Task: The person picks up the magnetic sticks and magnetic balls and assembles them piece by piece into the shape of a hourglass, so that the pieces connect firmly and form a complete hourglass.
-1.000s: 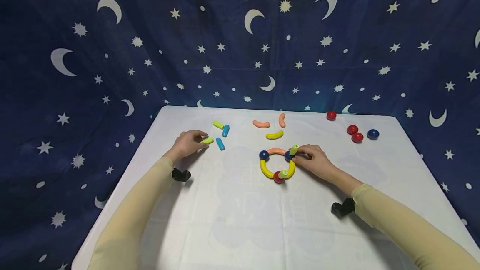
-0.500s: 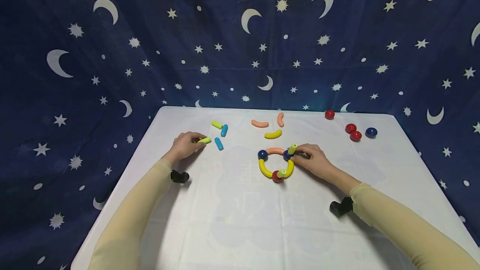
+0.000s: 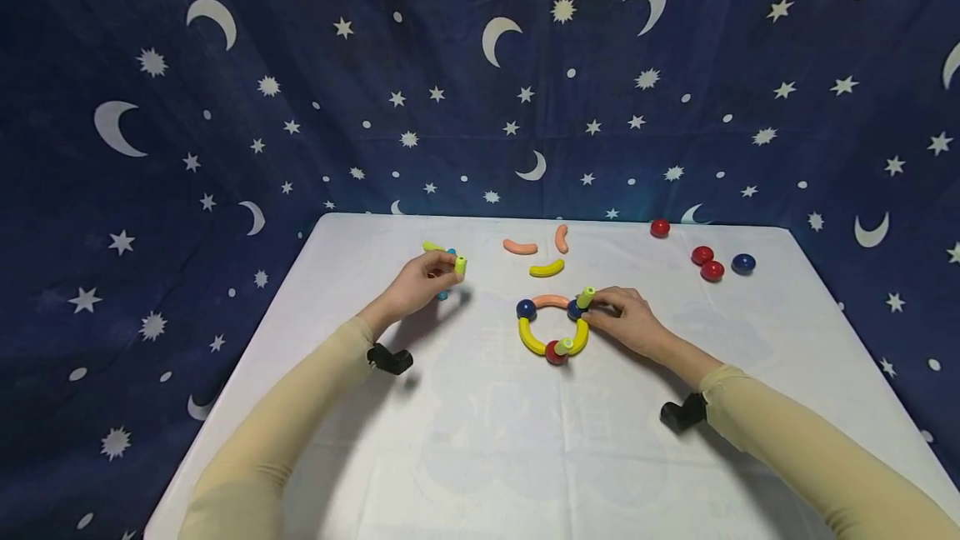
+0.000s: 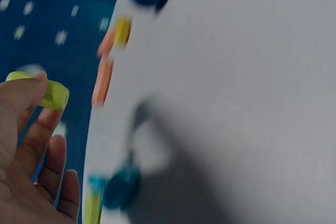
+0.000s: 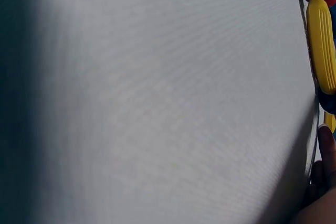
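My left hand (image 3: 420, 283) pinches a short lime-green rod (image 3: 461, 266) between thumb and index finger, raised above the table. In the left wrist view the same lime-green rod (image 4: 55, 95) shows, the other fingers loosely curled below. A ring of curved rods and balls lies mid-table. From its red ball (image 3: 556, 352) and its right dark blue ball (image 3: 577, 311) lime-green rods stick up. My right hand (image 3: 630, 322) holds that right blue ball from the side with thumb and fingers. A yellow curved rod (image 5: 321, 45) of the ring appears at the right wrist view's edge.
Behind the left hand lie another lime-green rod (image 3: 432, 247) and blue rods (image 3: 443, 295), partly hidden. Two salmon curved rods (image 3: 520, 247) and a yellow one (image 3: 547, 268) lie beyond the ring. Red balls (image 3: 712, 271) and a dark blue ball (image 3: 743, 263) sit back right. A starry curtain (image 3: 480, 90) hangs behind.
My left hand has lifted the lime-green rod off the table and carried it rightward, turning it upright. The right hand and the ring stay in place.
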Demonstrator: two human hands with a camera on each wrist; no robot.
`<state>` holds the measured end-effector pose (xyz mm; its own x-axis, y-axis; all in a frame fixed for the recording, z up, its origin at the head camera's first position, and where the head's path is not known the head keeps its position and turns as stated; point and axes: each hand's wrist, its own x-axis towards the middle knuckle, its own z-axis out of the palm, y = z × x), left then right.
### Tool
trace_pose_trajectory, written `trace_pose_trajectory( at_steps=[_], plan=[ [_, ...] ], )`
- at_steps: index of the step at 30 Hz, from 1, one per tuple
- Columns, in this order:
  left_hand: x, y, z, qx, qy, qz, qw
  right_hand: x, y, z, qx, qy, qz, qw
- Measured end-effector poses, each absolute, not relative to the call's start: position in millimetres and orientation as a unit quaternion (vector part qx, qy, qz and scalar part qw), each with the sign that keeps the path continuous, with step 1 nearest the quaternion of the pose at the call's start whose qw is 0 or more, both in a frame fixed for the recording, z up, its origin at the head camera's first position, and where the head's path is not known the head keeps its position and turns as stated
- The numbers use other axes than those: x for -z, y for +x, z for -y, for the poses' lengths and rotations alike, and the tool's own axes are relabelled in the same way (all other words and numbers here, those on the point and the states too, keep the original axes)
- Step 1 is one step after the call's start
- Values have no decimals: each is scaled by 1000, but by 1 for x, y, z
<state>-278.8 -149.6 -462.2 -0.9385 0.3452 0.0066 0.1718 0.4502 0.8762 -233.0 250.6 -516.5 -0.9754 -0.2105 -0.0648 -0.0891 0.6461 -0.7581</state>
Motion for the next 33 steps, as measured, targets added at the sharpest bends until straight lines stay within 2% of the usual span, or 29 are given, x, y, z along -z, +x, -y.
trace_pose_trajectory(
  at_steps=[6, 11, 20, 33],
  plan=[
    [471, -266, 97, -503, 208, -830, 122, 515, -232, -249, 411, -80, -905, 71],
    [479, -262, 73, -493, 230, -827, 143, 515, -233, -246, 410, -80, -905, 73],
    [483, -263, 63, -506, 226, -821, 139, 514, -234, -246, 411, -79, -905, 73],
    [494, -262, 59, -493, 217, -825, 169, 515, -232, -249, 411, -79, -906, 64]
  ],
)
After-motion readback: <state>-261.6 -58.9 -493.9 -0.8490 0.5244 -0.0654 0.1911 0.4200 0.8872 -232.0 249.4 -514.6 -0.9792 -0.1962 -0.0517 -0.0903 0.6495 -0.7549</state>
